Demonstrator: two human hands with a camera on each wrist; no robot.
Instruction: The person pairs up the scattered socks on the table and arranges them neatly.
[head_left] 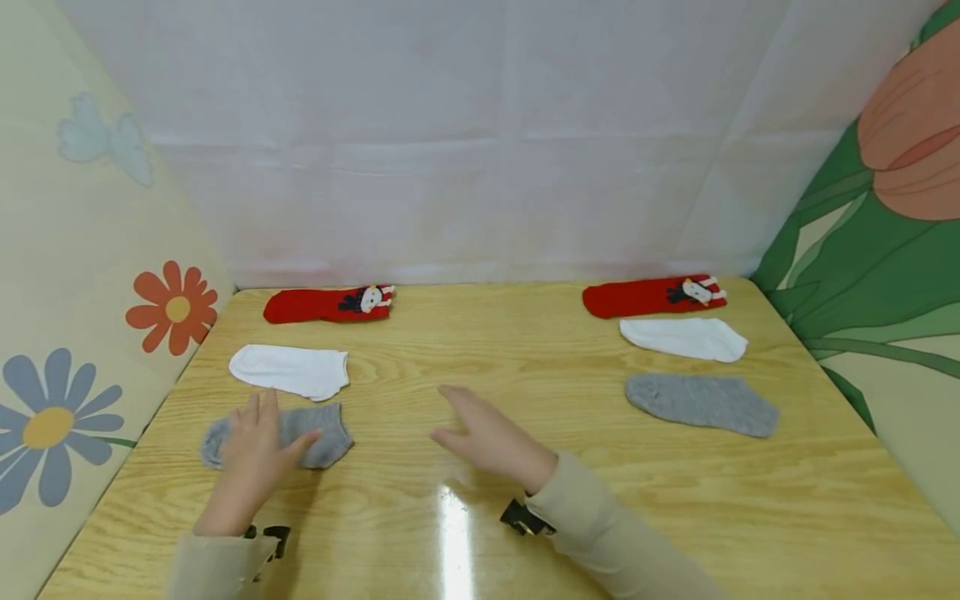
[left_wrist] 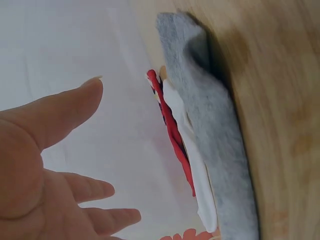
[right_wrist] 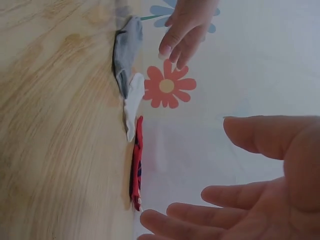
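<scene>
Left hand (head_left: pixel 253 450) and right hand (head_left: pixel 491 437) are held empty, unclenched, the left poised over the grey sock (head_left: pixel 318 425) at the table (head_left: pixel 390 533)'s left, probably light, floppy, best pinched by its cuff (head_left: pixel 340 432).

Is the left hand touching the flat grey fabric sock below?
Apart: the left wrist view shows white cloth backdrop between left hand and grey sock.
</scene>
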